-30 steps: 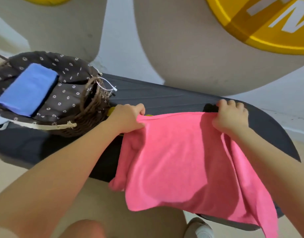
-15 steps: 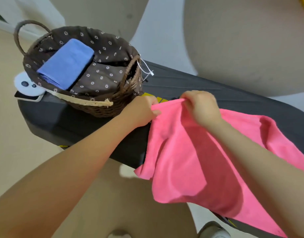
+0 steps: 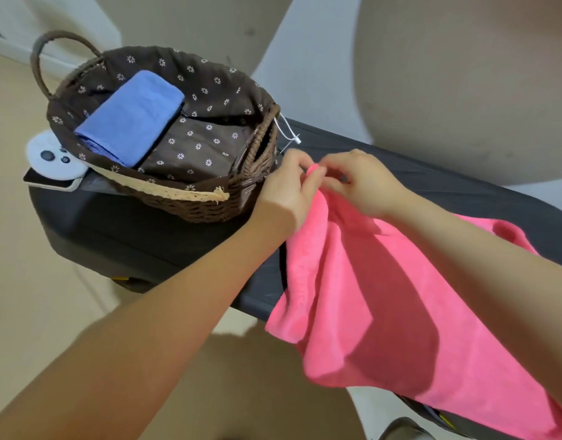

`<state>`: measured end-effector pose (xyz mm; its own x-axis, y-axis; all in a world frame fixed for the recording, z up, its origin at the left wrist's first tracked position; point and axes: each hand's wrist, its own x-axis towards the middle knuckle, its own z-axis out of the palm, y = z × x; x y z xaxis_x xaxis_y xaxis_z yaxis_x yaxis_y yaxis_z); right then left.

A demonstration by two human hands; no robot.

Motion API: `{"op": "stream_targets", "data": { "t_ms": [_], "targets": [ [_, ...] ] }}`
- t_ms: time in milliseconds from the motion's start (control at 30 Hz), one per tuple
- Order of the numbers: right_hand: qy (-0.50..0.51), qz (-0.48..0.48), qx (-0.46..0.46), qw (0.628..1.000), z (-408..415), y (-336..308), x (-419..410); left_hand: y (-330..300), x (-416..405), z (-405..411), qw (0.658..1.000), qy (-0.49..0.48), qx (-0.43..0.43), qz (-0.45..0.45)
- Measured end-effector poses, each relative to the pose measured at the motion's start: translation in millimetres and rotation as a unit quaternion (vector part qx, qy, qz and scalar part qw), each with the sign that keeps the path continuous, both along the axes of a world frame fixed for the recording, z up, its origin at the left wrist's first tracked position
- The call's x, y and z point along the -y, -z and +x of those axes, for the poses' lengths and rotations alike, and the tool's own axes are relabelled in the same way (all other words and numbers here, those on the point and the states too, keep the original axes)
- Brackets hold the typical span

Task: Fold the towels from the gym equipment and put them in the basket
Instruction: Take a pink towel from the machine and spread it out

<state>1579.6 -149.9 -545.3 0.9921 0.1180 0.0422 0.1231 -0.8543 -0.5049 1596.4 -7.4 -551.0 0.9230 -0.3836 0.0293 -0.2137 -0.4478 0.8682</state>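
From the head camera I look down on a dark padded bench (image 3: pixel 165 246) that runs from the left toward the far right. My left hand (image 3: pixel 287 188) and my right hand (image 3: pixel 362 182) meet above the bench, just right of the basket (image 3: pixel 190 201), their fingertips nearly touching. Both pinch the same top edge of the pink towel (image 3: pixel 384 296), so I read each hand as clamped on the cloth. The towel hangs from that pinch, doubled over, and drapes down across the near edge of the bench toward the lower right, with part of it lying on the bench surface under my right forearm.

The basket is brown wicker with a dark flowered lining and a cream lace trim along its front; it stands on the left end of the bench. A folded blue towel (image 3: pixel 130 119) lies inside it, against the left side. One looped handle (image 3: pixel 51 58) stands up at the far left rim. A white controller (image 3: pixel 51 160) rests on a flat device at the bench's left end, touching the basket. A thin white cord (image 3: pixel 286 128) hangs at the basket's right rim.
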Motion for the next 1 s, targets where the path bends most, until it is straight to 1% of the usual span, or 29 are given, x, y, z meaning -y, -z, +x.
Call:
{"op": "stream_targets", "data": {
  "t_ms": [33, 67, 133, 167, 233, 300, 367, 400, 467, 533, 567, 600, 667, 700, 767, 800, 900, 967, 1000],
  "targets": [
    [0.026, 0.009, 0.007, 1.000, 3.1, 1.3, -0.4, 3.3, -1.6, -3.5, 0.999, 0.000, -0.039, -0.023],
    [0.055, 0.022, 0.015, 0.998, 4.7, 1.0, -1.4, 8.0, -2.5, -5.8, 0.997, 0.006, -0.072, -0.018],
    [0.103, 0.037, 0.029, 0.994, 6.3, 1.1, -1.2, 17.6, -4.9, -9.4, 0.992, 0.031, -0.123, 0.027],
    [0.125, 0.038, 0.027, 0.991, 6.8, 0.6, -0.7, 21.7, -6.7, -11.7, 0.987, 0.044, -0.155, 0.019],
    [0.178, 0.050, 0.026, 0.982, 7.9, 0.9, 0.4, 25.1, -12.8, -17.9, 0.973, 0.064, -0.220, -0.025],
    [0.249, 0.072, 0.026, 0.965, 9.3, 2.4, 0.1, 27.6, -21.6, -24.7, 0.961, 0.079, -0.263, -0.039],
    [0.309, 0.127, -0.001, 0.943, 12.3, 5.9, -0.5, 30.1, -31.2, -28.3, 0.956, 0.079, -0.280, -0.040],
    [0.325, 0.156, -0.011, 0.932, 13.7, 7.3, -1.5, 30.2, -36.1, -28.4, 0.961, 0.073, -0.265, -0.030],
    [0.346, 0.171, -0.018, 0.922, 18.8, 12.3, -2.4, 30.4, -45.2, -26.8, 0.977, 0.062, -0.201, 0.020],
    [0.359, 0.157, -0.016, 0.920, 24.7, 16.2, -6.9, 29.9, -55.9, -25.5, 0.988, 0.055, -0.109, 0.099],
    [0.360, 0.150, -0.017, 0.921, 26.9, 18.3, -11.8, 28.6, -62.5, -26.8, 0.987, 0.053, -0.056, 0.142],
    [0.354, 0.135, -0.018, 0.925, 28.1, 19.8, -18.3, 28.5, -69.5, -28.7, 0.980, 0.051, 0.001, 0.195],
    [0.331, 0.108, -0.018, 0.937, 29.6, 25.6, -31.1, 31.1, -83.2, -33.5, 0.946, 0.053, 0.113, 0.300],
    [0.321, 0.109, -0.023, 0.941, 28.7, 28.3, -36.7, 31.5, -88.5, -34.9, 0.928, 0.057, 0.140, 0.341],
    [0.308, 0.106, -0.024, 0.945, 23.5, 31.1, -44.3, 33.1, -97.4, -35.0, 0.899, 0.066, 0.148, 0.406],
    [0.304, 0.096, -0.021, 0.948, 19.2, 31.3, -45.3, 35.1, -101.5, -34.0, 0.887, 0.065, 0.170, 0.424],
    [0.301, 0.067, -0.025, 0.951, -3.0, 24.4, -41.9, 36.8, -103.1, -30.1, 0.843, 0.085, 0.290, 0.445],
    [0.302, 0.053, -0.039, 0.951, -24.8, 17.6, -35.8, 35.4, -92.0, -30.8, 0.838, 0.123, 0.340, 0.410],
    [0.301, 0.038, -0.050, 0.952, -36.8, 14.5, -30.3, 33.6, -83.1, -33.1, 0.839, 0.150, 0.351, 0.388]
  ]
}}
